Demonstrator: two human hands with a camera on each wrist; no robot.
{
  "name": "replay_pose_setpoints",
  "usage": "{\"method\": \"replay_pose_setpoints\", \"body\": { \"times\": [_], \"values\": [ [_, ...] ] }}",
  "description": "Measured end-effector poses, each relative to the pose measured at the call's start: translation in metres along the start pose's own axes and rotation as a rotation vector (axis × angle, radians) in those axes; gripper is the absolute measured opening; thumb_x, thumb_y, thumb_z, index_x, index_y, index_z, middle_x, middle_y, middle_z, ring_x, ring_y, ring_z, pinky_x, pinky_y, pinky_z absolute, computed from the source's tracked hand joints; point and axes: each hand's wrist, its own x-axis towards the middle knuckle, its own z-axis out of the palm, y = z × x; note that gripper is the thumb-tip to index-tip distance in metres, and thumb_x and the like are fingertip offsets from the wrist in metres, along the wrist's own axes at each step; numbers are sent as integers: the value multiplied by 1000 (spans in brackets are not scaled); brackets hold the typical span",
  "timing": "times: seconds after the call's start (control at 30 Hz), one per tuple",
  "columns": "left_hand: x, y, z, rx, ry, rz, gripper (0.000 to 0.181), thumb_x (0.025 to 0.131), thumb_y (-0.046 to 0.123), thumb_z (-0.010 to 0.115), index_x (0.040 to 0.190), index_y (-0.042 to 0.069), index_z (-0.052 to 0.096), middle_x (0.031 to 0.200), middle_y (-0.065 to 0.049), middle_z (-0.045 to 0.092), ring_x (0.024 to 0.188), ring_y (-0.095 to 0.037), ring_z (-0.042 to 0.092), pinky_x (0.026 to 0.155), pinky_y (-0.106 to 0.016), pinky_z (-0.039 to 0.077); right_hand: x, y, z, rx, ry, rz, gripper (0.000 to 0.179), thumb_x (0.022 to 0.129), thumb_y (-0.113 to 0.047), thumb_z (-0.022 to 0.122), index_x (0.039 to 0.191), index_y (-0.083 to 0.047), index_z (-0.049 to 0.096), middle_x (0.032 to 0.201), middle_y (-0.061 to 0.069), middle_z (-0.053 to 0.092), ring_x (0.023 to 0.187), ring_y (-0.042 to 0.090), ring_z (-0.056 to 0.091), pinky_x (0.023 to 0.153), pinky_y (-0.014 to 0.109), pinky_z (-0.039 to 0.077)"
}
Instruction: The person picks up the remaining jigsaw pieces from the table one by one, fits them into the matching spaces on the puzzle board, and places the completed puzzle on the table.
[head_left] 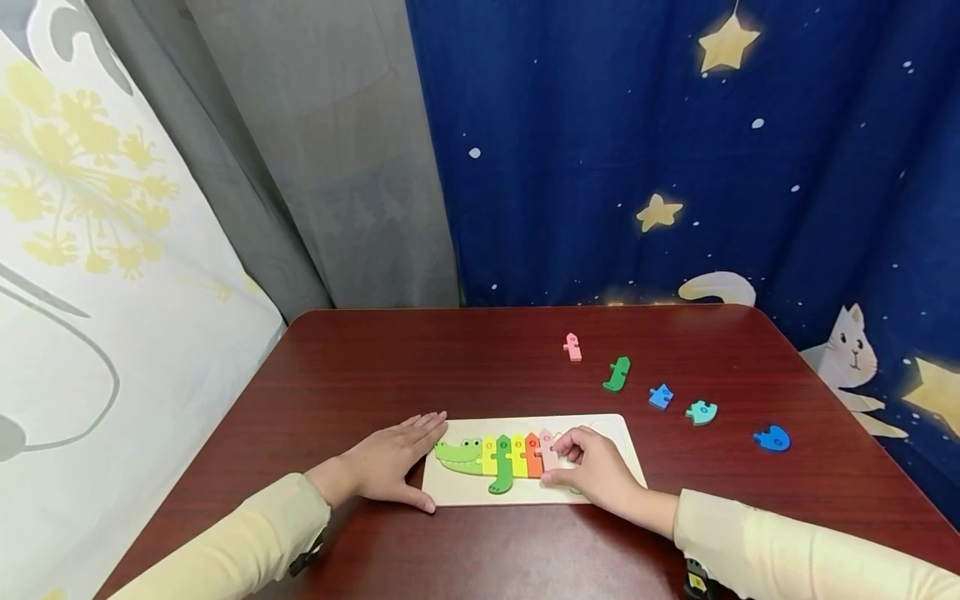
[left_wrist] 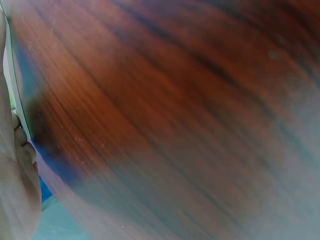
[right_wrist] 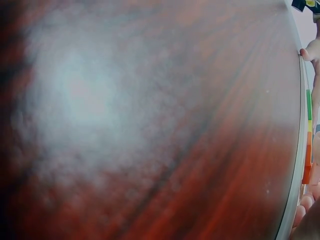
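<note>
A crocodile puzzle board (head_left: 468, 497) of pale wood lies flat near the table's front. Set in it from the left are a light-green head piece (head_left: 459, 457), a yellow piece (head_left: 489, 456), a green piece with a foot (head_left: 502, 475), another yellow piece (head_left: 518, 457) and an orange piece (head_left: 533, 455). Beside the orange one, my right hand (head_left: 600, 471) pinches a pink piece (head_left: 548, 452) with thumb and curled fingers. My left hand (head_left: 393, 461) rests at the board's left edge, fingers straight and thumb spread. Only margins of both hands show in the wrist views.
Loose pieces lie on the dark red table (head_left: 375, 358) beyond the board and to its right: a pink piece (head_left: 573, 347), a green foot piece (head_left: 617, 375), a blue piece (head_left: 661, 397), a teal piece (head_left: 702, 412) and a rounded blue piece (head_left: 772, 438). Curtains hang behind.
</note>
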Motion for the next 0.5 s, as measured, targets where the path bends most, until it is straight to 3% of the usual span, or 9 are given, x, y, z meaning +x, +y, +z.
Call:
{"method": "replay_pose_setpoints", "body": {
  "times": [0.5],
  "values": [
    [0, 2, -1, -10, -1, -2, 119, 74, 88, 39, 154, 3, 20, 161, -11, 14, 146, -21, 13, 118, -34, 16, 0, 2, 2, -32, -21, 13, 36, 59, -19, 94, 76, -12, 62, 75, -3, 51, 71, 14, 49, 63, 23, 44]
  ]
}}
